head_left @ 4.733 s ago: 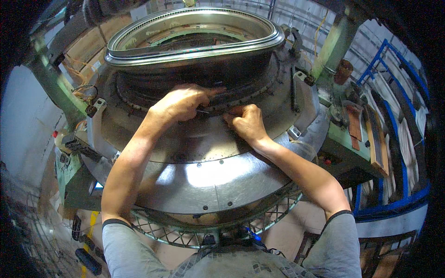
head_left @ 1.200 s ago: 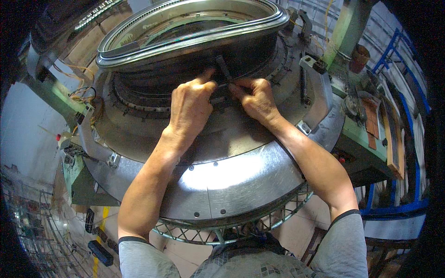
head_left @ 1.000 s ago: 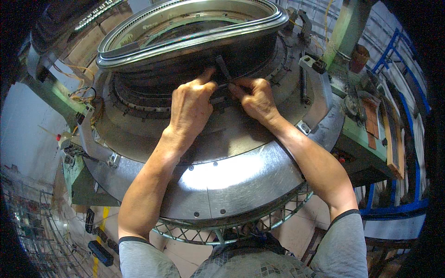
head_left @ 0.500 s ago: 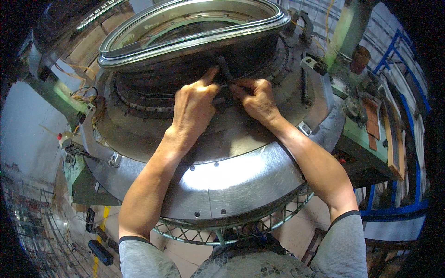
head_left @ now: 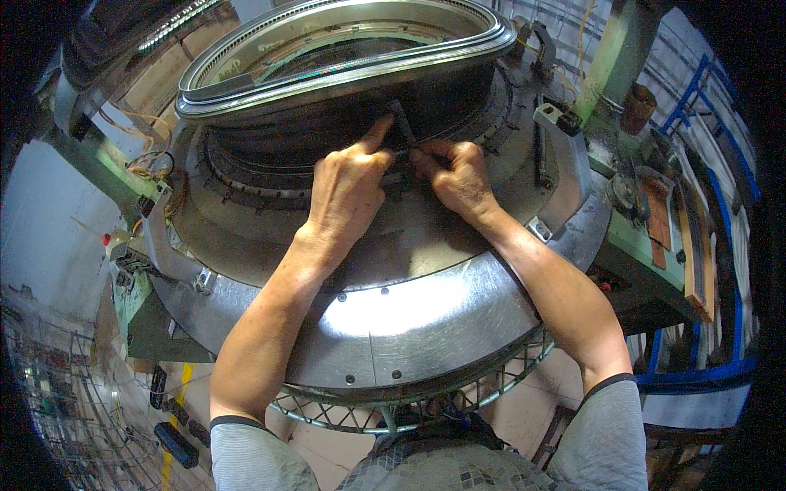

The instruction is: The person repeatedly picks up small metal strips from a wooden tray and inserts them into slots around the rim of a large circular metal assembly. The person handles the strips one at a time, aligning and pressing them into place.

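While both hands work at the drum's dark band: a person leans over a round steel machine.
Left hand [head_left: 348, 184]: forefinger out toward 1 o'clock, resting on the band.
Dark slim metal piece [head_left: 401, 123]: at 12 o'clock of the hands; likely stiff, light, best pinched low.
Right hand [head_left: 458, 176]: fingers pinched narrow on it.
Steel table ring [head_left: 426, 315]: at 6 o'clock.

Silver-grey machine ring [head_left: 426, 319], green frame [head_left: 610, 61]
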A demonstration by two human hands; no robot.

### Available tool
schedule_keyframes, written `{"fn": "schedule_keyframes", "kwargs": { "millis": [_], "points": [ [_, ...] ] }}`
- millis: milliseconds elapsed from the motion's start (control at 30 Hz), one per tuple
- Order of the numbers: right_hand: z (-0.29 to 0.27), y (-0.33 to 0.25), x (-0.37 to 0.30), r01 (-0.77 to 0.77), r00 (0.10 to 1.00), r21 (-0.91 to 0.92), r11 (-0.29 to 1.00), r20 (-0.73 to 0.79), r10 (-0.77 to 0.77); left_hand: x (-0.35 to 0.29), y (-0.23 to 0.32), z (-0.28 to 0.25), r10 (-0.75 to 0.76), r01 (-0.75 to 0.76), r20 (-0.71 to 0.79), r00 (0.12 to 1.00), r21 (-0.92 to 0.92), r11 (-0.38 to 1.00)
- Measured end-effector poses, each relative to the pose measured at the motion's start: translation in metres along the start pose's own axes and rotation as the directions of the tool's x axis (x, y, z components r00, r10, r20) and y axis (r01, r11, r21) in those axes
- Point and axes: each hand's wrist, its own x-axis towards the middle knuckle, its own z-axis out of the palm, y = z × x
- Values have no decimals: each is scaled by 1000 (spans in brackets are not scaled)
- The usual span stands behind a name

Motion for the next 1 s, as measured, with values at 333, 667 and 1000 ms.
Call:
{"fn": "schedule_keyframes", "kwargs": {
  "millis": [333,667,1000],
  "points": [
    [0,-2,-1,50,998,-12,999,-31,-51,0,1,0,0,0,17,1000,-14,1000],
    [-1,0,-1,38,999,-41,998,-22,-39,1,0,0,-9,10,46,999,-31,999],
    [-2,-2,0,3,1000,-77,997,-18,-4,2,1,0,0,1,38,999,-18,1000]
  ]
}}
